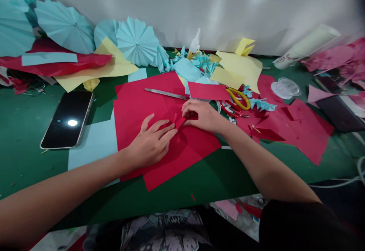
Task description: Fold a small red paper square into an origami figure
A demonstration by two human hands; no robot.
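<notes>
My right hand (201, 116) pinches a small piece of red paper (180, 122) between thumb and forefinger, above the middle of the red sheets. Fingers spread, my left hand (152, 141) rests on the red paper sheets (142, 110), its fingertips touching the small piece's left side. Just behind the hands, a slim metal blade (165, 93) lies across the red sheets. Yellow-handled scissors (238, 98) and red-handled scissors (230, 109) lie right of my right hand.
A phone (68, 120) lies at left beside light blue paper (94, 144). Pleated blue paper fans (137, 42) stand along the wall. A white glue bottle (195, 43), yellow paper (242, 67), a clear round lid (285, 88) and red scraps (305, 129) fill the back and right.
</notes>
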